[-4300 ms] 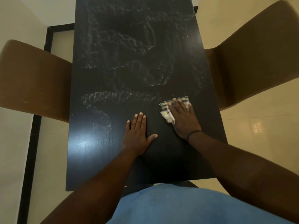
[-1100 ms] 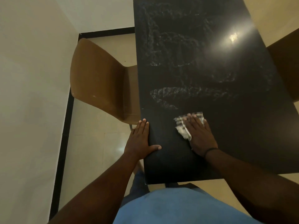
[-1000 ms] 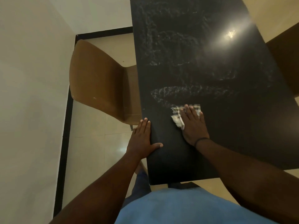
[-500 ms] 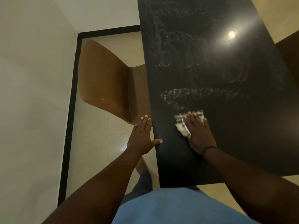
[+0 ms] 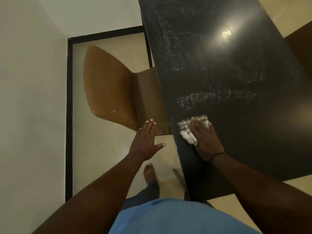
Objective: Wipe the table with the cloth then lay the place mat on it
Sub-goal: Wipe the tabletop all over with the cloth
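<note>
Pale tiled floor surrounds the black bench point(image 5: 236, 92). At lower centre, the right hand point(image 5: 205, 141), fingers straight and together, presses the cloth point(image 5: 186, 134) flat; the left hand point(image 5: 145, 142) hovers open. Overlap strokes toward upper-frame smears, pressing evenly.

Cloth point(image 5: 186, 132), white checked, lying bunched at frame centre near table's left edge. Black table point(image 5: 236, 81) filling upper right, showing pale wipe streaks.

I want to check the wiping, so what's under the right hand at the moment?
The right hand presses flat on a pale checked cloth lying on the black table near its left edge. Only the cloth's edges show; the rest is covered by the hand.
</note>
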